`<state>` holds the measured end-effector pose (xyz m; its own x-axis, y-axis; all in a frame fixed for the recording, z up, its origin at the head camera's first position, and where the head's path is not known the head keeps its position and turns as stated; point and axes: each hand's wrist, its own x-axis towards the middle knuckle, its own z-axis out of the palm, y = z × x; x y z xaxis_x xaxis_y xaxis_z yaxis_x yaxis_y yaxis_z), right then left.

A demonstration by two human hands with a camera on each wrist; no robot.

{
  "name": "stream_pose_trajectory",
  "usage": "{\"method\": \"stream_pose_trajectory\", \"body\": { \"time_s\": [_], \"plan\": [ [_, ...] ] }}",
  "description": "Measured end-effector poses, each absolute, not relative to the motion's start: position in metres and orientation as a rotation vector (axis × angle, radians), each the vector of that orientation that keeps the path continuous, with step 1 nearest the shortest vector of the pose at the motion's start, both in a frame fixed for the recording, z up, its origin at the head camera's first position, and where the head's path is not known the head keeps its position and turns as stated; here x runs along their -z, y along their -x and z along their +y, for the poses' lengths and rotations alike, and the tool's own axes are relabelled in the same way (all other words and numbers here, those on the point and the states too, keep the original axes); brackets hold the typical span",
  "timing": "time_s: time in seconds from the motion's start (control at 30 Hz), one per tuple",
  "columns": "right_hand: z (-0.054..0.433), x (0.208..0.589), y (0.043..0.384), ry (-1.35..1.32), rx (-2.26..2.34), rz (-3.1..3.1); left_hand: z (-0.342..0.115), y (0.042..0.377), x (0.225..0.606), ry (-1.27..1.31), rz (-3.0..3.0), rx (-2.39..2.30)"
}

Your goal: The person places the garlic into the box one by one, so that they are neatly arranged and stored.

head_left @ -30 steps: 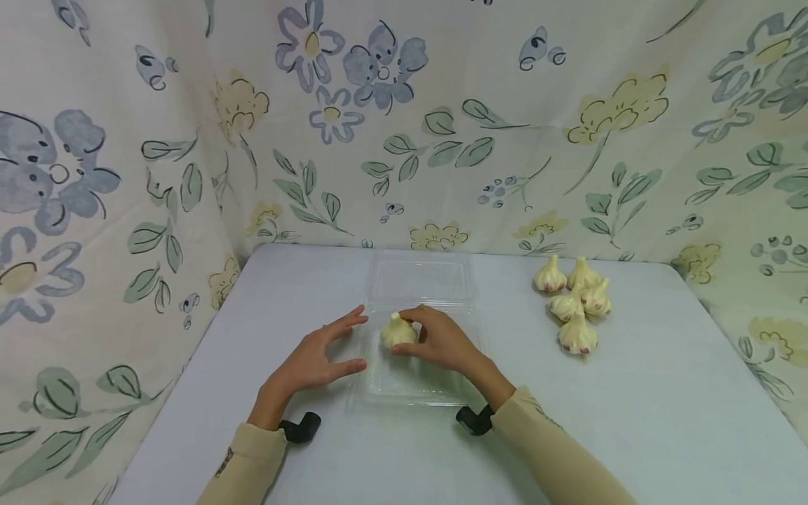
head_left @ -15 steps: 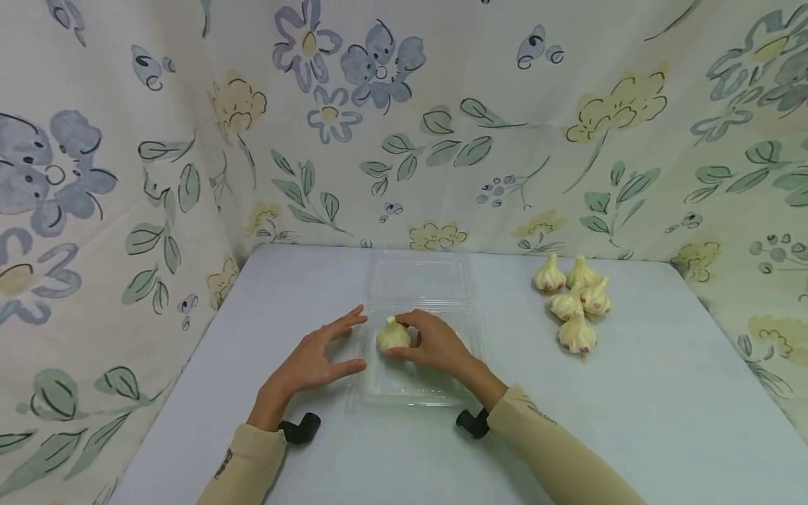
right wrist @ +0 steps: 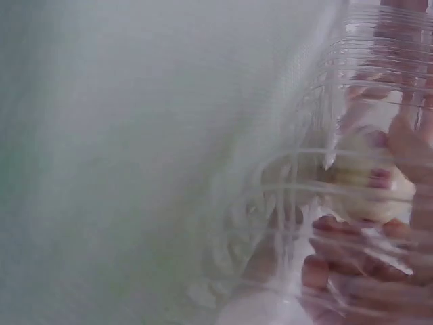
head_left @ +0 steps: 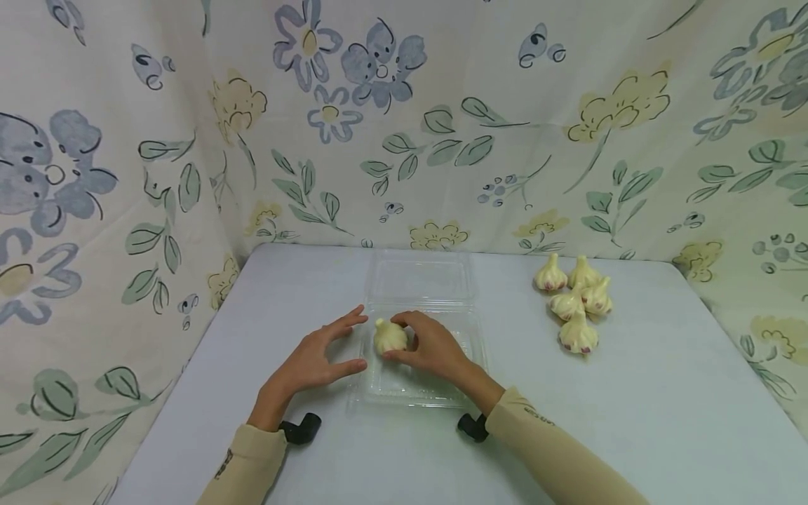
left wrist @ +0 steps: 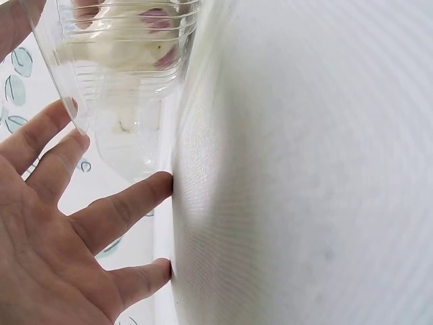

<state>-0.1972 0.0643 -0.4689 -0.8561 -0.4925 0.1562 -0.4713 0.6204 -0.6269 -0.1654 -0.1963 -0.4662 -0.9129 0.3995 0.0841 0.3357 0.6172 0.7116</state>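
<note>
A garlic bulb (head_left: 390,337) sits in the left part of a clear plastic clamshell box (head_left: 416,393), whose lid (head_left: 419,277) lies folded back behind it. My right hand (head_left: 432,345) holds the bulb from its right side between thumb and fingers. Through the box's ribbed wall, the left wrist view shows the same garlic bulb (left wrist: 128,37) with purple patches. On the box's left side my left hand (head_left: 315,359) is spread, fingers extended; in the left wrist view two fingertips of this left hand (left wrist: 40,223) are right at the box's rim and others reach the table.
Several more garlic bulbs (head_left: 573,301) stand in a cluster at the back right of the white table (head_left: 656,393). A floral curtain (head_left: 442,140) hangs behind the table and along its sides. A black wrist camera mount (head_left: 301,428) sticks out under the left wrist.
My right hand has shifted the garlic bulb slightly left and toward me inside the box, and its stem now tips to the left. My left hand has stayed in place.
</note>
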Motion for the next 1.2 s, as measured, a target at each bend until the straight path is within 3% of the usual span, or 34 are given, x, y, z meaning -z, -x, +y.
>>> {"method": "stream_pose_trajectory", "body": {
  "time_s": [1.2],
  "plan": [
    [0.066,0.4674,0.1977,0.869,1.064,2.766,-0.1961,0.166,0.4665,-0.645,2.743,-1.196]
  ]
}}
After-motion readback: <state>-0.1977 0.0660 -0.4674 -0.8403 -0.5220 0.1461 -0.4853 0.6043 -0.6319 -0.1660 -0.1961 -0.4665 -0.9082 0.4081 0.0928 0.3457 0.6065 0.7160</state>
